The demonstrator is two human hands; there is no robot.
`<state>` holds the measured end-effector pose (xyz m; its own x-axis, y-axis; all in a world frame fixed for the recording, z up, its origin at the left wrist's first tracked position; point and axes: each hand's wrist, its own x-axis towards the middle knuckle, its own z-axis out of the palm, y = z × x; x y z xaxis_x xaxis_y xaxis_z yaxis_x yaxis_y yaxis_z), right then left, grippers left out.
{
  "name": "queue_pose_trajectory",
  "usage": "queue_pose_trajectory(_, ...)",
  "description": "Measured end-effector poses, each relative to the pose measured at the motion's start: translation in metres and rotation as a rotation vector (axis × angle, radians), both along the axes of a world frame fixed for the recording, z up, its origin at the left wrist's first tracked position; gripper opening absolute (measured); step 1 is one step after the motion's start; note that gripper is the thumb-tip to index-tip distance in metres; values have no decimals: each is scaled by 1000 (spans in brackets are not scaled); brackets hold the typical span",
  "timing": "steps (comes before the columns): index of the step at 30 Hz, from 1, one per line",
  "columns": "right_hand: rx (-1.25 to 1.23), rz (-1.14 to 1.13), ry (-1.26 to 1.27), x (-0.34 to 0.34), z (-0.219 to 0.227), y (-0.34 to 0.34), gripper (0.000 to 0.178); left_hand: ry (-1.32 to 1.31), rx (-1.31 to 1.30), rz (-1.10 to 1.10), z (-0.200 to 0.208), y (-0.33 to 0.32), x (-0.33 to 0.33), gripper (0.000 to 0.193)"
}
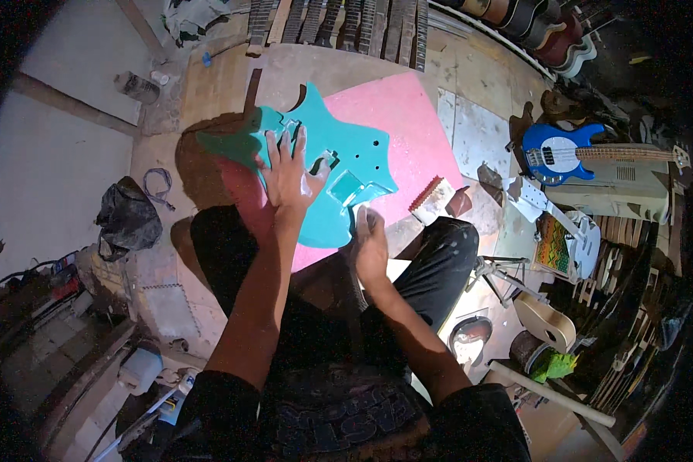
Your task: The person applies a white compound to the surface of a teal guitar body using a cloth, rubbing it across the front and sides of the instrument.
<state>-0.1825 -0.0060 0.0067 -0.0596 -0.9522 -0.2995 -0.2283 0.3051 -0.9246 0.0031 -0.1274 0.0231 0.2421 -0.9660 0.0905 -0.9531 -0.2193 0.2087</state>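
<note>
Head view: a dark cylindrical container [525,350] at four o'clock has green material [556,367] against it, whether inside I cannot tell; a pale jug [140,369] at eight, contents hidden. Toward twelve, a teal guitar body [331,115] lies on a pink board [412,127], left hand [286,175] with fingers [285,145] spread wide on it, right hand [371,248] with fingers curled narrow at its five-o'clock edge, grip unclear. Guitar necks [339,27] lie beyond at twelve, floor [479,129] at two.

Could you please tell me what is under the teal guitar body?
Beneath the teal guitar body, a pink sheet shows, extending past its right side and lower edge. The covered part of the sheet is hidden, so I cannot tell whether anything else lies there.
</note>
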Motion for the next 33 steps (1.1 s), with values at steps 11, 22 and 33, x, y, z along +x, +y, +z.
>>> queue_pose_trajectory(11, -69, -9, -32, 20, 13, 16, 43, -62, 30, 0, -5, 7, 5, 79)
queue_pose_trajectory(22, -81, 180, 201, -4, 6, 16, 50, -25, 61, -18, 3, 2, -1, 82)
queue_pose_trajectory(33, -177, 571, 291, -29, 30, -19, 60, 9, 20, -21, -1, 3, 3, 85)
